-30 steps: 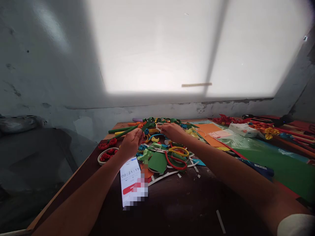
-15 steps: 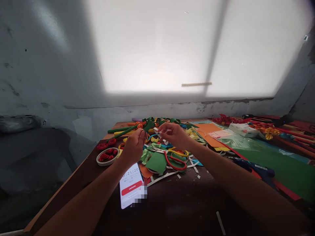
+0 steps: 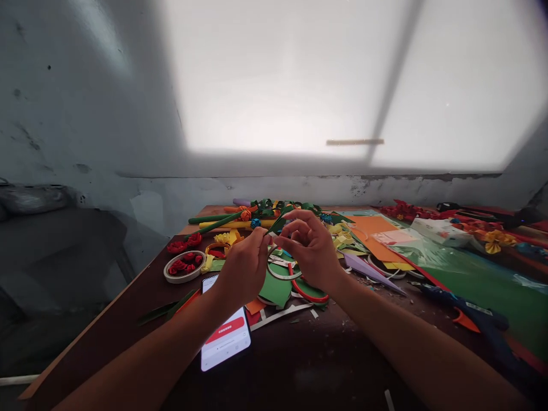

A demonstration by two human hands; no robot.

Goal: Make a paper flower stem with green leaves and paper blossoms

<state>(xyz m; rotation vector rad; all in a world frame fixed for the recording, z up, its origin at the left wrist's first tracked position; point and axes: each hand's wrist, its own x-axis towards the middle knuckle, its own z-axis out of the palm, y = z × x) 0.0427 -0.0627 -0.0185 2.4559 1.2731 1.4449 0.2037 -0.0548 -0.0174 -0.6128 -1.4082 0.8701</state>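
My left hand (image 3: pixel 244 268) and my right hand (image 3: pixel 310 248) meet above the middle of the table, fingertips close together. Between them they pinch a thin green paper stem (image 3: pixel 278 220) that slants up to the right, with a narrow pale strip curling below it. Under the hands lie green paper scraps (image 3: pixel 276 288) and red-handled scissors (image 3: pixel 306 291). A phone (image 3: pixel 226 339) with a lit screen and a red button rests under my left wrist.
A tape roll filled with red paper roses (image 3: pixel 185 266) sits at the left. Rolled green and yellow stems (image 3: pixel 222 220) lie at the back. Orange, green and red sheets (image 3: pixel 479 285) cover the right side, with a blue glue gun (image 3: pixel 466 314) on them. A grey wall stands behind.
Both hands have drawn back toward me and lifted off the pile, bringing the green stem and strip with them. The view has shifted slightly, so the phone sits lower.
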